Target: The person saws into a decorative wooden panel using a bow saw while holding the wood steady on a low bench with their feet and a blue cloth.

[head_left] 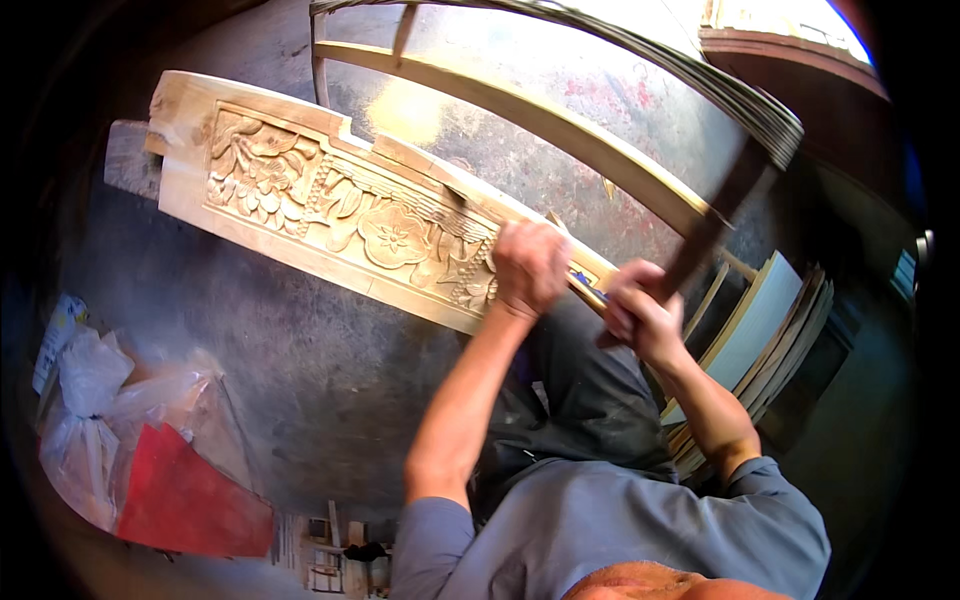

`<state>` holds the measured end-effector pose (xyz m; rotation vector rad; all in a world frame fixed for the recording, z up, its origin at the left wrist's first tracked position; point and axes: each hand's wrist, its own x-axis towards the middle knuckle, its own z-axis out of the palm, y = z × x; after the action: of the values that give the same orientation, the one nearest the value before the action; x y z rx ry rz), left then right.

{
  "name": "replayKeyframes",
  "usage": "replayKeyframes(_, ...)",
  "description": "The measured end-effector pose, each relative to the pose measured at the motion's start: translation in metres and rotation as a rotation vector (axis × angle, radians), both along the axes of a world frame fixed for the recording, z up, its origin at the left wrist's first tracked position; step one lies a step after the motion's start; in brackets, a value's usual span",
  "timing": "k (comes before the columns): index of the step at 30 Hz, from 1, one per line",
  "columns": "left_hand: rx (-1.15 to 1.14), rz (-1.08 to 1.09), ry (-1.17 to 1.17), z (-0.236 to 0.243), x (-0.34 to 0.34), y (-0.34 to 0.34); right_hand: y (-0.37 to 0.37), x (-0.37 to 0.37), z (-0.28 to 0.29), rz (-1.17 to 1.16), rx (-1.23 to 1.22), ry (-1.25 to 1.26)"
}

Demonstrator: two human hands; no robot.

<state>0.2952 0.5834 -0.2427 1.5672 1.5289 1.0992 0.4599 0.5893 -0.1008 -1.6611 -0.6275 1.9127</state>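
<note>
A long pale wooden board (350, 230) carved with flowers and fruit lies slanted in front of me. My left hand (530, 268) is curled over its near right part, knuckles up, and presses on it. Closed round the lower end of a dark wooden side arm is my right hand (640, 312). That arm belongs to a big frame saw (540, 115) with a pale stretcher beam and a strained cord along its outer side. The saw reaches across beyond the board. Most of its blade is out of sight behind the board and hands.
A grey block (132, 160) shows under the board's left end. Sawdust (408, 110) lies on the floor beyond. Clear plastic bags (90, 400) and a red sheet (190, 495) are at the lower left. Panels and planks (770, 350) lean at the right.
</note>
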Motion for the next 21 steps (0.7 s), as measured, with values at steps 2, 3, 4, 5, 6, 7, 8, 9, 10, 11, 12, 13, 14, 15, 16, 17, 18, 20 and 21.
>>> replayKeyframes(2, 0.028, 0.033, -0.009, -0.003, -0.019, 0.007, 0.017, -0.027, -0.005, 0.088, -0.029, -0.041)
replayKeyframes(3, -0.011, 0.043, -0.044, 0.012, -0.010, -0.007, 0.012, -0.026, 0.026, 0.101, -0.079, -0.133)
replayKeyframes(4, -0.021, 0.059, -0.069, 0.036, -0.002, -0.021, 0.002, -0.026, 0.065, 0.121, -0.099, -0.218)
replayKeyframes(5, 0.003, 0.040, -0.140, 0.072, 0.021, -0.036, -0.019, 0.000, 0.100, 0.080, -0.031, -0.125)
replayKeyframes(6, 0.101, 0.061, -0.108, 0.116, 0.040, -0.042, -0.026, 0.026, 0.148, 0.158, -0.071, -0.090)
replayKeyframes(7, 0.058, 0.052, -0.203, 0.156, 0.058, -0.053, -0.038, 0.041, 0.196, 0.074, -0.140, -0.213)
replayKeyframes(8, 0.005, -0.058, -0.217, 0.194, 0.067, -0.058, -0.037, 0.052, 0.232, 0.114, -0.098, -0.281)
replayKeyframes(9, -0.014, 0.002, -0.304, 0.224, 0.077, -0.055, -0.040, 0.056, 0.259, 0.119, 0.002, -0.293)
replayKeyframes(10, -0.016, 0.054, -0.390, 0.233, 0.080, -0.054, -0.034, 0.048, 0.266, 0.124, 0.041, -0.182)
replayKeyframes(11, -0.005, 0.063, -0.369, 0.220, 0.078, -0.052, -0.032, 0.044, 0.259, 0.113, 0.038, -0.199)
replayKeyframes(12, 0.003, 0.071, -0.347, 0.198, 0.072, -0.049, -0.027, 0.041, 0.248, 0.100, 0.033, -0.214)
replayKeyframes(13, 0.011, 0.066, -0.318, 0.170, 0.071, -0.047, -0.027, 0.036, 0.213, 0.043, -0.019, -0.291)
replayKeyframes(14, -0.043, 0.065, -0.277, 0.127, 0.062, -0.047, -0.023, 0.025, 0.166, -0.025, -0.053, -0.244)
replayKeyframes(15, 0.024, 0.113, -0.202, 0.086, 0.047, -0.035, -0.017, 0.011, 0.120, -0.128, -0.064, -0.136)
replayKeyframes(16, -0.003, 0.043, -0.198, 0.054, 0.020, -0.020, -0.002, -0.005, 0.077, -0.072, -0.036, -0.081)
replayKeyframes(17, 0.020, 0.127, -0.075, 0.023, 0.002, -0.007, 0.008, -0.023, 0.037, -0.054, -0.032, -0.095)
replayKeyframes(18, 0.068, 0.182, -0.086, 0.000, -0.015, 0.006, 0.017, -0.045, 0.013, -0.041, 0.010, -0.077)
replayKeyframes(20, 0.087, 0.161, -0.067, -0.017, -0.028, 0.013, 0.025, -0.058, -0.006, 0.083, 0.031, -0.073)
replayKeyframes(21, 0.064, 0.099, -0.040, -0.006, -0.018, 0.001, 0.016, -0.050, 0.013, 0.061, 0.005, -0.104)
